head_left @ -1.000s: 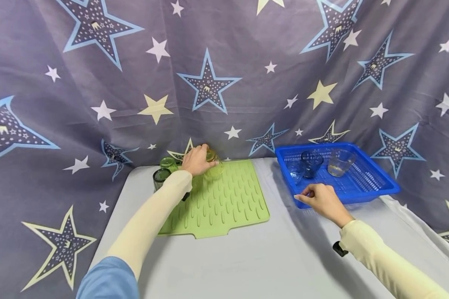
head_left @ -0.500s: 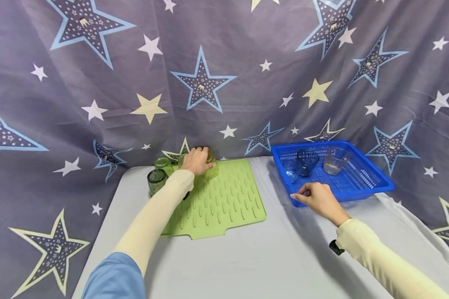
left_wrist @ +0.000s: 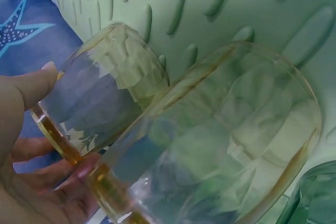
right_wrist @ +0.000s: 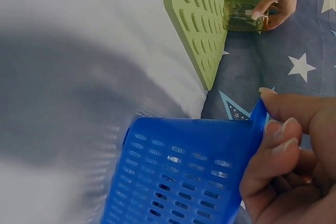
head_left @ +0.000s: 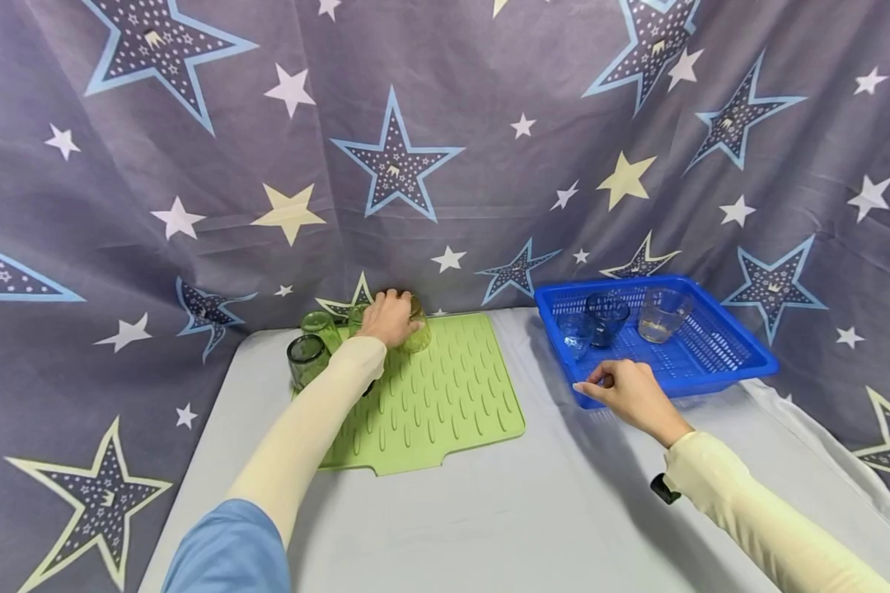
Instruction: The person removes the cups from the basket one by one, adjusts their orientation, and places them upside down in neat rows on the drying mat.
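Note:
At the back of the ribbed green drying mat [head_left: 460, 387], my left hand [head_left: 390, 319] grips an amber glass tumbler [left_wrist: 100, 93]. The tumbler stands upside down, with thumb and fingers around its base. A second amber tumbler [left_wrist: 220, 135] stands close beside it in the left wrist view, mostly behind the hand in the head view. Farther left are a green glass [head_left: 322, 329] and a dark green glass [head_left: 307, 359]. My right hand [head_left: 633, 399] pinches the near left rim of the blue plastic basket [right_wrist: 184, 166] between thumb and fingers.
Inside the basket are a dark blue glass [head_left: 606, 318], a light blue glass [head_left: 575, 333] and a clear glass [head_left: 662, 316]. Mat and basket sit on a white-covered table [head_left: 489, 527]. A star-patterned curtain [head_left: 489, 189] hangs right behind them.
The head view has turned slightly, so the scene sits a little farther left. Both hands keep their holds; the tumbler and basket stay in place.

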`<state>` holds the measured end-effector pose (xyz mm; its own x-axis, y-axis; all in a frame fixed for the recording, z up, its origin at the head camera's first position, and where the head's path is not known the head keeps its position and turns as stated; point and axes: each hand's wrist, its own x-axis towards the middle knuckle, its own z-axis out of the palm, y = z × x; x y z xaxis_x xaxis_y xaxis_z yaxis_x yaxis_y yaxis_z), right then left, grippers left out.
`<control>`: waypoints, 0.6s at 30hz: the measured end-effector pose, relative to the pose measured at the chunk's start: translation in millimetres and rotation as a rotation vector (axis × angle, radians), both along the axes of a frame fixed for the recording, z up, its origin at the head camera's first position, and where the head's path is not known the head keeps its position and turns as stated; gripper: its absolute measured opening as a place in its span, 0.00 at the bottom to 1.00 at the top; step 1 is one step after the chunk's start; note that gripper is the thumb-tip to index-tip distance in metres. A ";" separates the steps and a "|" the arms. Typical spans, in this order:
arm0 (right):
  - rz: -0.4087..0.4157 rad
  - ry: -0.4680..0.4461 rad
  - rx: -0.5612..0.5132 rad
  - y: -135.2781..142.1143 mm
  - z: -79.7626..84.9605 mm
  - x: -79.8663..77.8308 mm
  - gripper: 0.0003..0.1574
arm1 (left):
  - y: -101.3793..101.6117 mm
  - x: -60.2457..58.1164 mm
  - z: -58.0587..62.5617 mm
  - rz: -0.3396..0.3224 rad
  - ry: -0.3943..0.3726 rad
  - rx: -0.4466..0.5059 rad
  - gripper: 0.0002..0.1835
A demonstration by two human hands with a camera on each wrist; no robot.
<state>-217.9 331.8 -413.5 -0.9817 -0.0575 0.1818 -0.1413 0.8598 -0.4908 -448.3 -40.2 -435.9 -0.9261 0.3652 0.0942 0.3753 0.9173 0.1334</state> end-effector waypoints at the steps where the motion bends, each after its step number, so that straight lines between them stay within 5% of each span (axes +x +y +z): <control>1: 0.001 0.001 0.000 0.2 0.2 0.0 0.12 | 0.7 0.0 -0.7 -0.001 -0.002 0.004 0.38; 9: 0.004 0.002 -0.004 0.9 5.3 1.4 0.13 | 2.5 -1.0 0.3 -0.029 0.042 0.015 0.42; 18: 0.000 -0.030 0.000 -1.2 3.2 -0.3 0.14 | -2.9 0.5 3.3 -0.027 -0.010 0.055 0.42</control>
